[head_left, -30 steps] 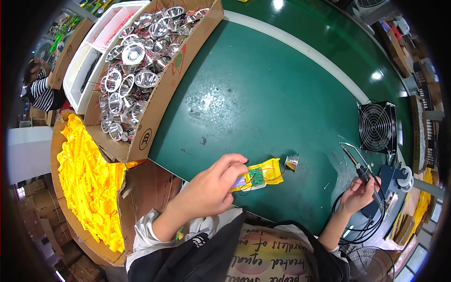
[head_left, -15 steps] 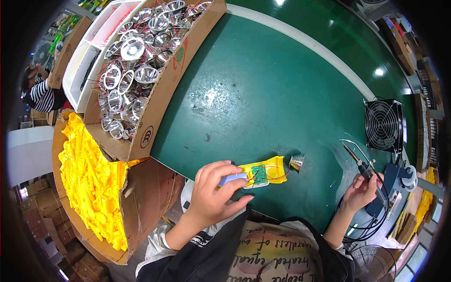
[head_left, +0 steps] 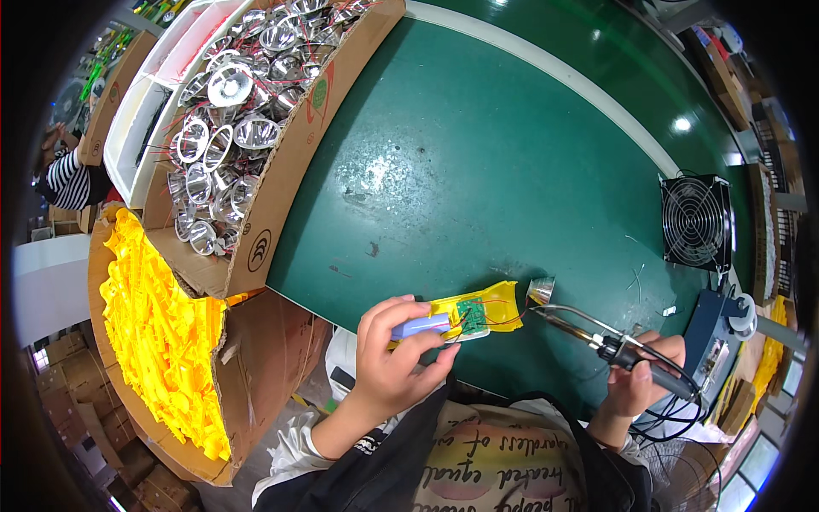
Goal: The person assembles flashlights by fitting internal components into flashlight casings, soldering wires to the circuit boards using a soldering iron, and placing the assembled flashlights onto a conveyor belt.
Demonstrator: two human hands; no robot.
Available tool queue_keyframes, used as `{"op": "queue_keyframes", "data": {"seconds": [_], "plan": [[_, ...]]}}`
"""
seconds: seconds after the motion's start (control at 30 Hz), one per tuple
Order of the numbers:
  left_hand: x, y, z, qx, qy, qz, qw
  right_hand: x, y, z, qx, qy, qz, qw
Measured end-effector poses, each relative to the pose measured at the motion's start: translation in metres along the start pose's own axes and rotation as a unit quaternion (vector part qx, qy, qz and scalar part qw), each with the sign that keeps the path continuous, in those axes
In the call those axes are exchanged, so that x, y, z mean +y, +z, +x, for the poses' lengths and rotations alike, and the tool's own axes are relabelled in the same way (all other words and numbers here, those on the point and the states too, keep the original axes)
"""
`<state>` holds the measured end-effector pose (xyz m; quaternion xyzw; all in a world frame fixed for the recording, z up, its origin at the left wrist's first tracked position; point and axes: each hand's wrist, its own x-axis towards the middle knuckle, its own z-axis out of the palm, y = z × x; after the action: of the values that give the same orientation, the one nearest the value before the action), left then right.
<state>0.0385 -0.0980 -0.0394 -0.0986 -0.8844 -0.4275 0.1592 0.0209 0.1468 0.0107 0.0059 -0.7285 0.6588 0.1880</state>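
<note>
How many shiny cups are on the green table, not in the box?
1: the silver cup, right of the yellow casing, near the soldering iron. The left hand could hide another.

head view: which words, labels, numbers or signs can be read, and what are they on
Shirt: dark lettering, upside down, partly readable; wording not copied here.
Cardboard box: dark round sign, red and green print; no words legible.
Black jacket: small pale mark, too blurred to read.
Blue cylinder: any print too small to read.

The left hand (head_left: 394, 365) holds a blue cylinder (head_left: 422, 326) at a yellow casing (head_left: 505, 309). The right hand (head_left: 638, 386) grips a soldering iron (head_left: 616, 351), its tip near a silver reflector cup (head_left: 543, 290).
</note>
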Motion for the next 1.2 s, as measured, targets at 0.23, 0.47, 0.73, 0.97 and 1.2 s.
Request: {"op": "queue_keyframes", "data": {"seconds": [0.23, 0.47, 0.73, 0.97, 1.2], "plan": [[-0.004, -0.002, -0.009, -0.007, 0.044, 0.032, 0.998, -0.005, 0.013, -0.002, -0.079, 0.036, -0.043, 0.995], [-0.007, 0.002, -0.012, 0.018, 0.053, 0.037, 0.998, -0.005, 0.015, 0.001, -0.144, 0.024, -0.075, 0.986], [-0.008, 0.007, -0.012, 0.046, 0.063, 0.046, 0.996, -0.005, 0.022, 0.002, -0.193, 0.008, -0.093, 0.977], [-0.009, 0.009, -0.012, 0.059, 0.059, 0.046, 0.995, -0.005, 0.024, 0.002, -0.199, 0.011, -0.099, 0.975], [-0.008, 0.010, -0.012, 0.065, 0.058, 0.049, 0.995, -0.004, 0.025, 0.002, -0.193, 0.006, -0.097, 0.976]]}}
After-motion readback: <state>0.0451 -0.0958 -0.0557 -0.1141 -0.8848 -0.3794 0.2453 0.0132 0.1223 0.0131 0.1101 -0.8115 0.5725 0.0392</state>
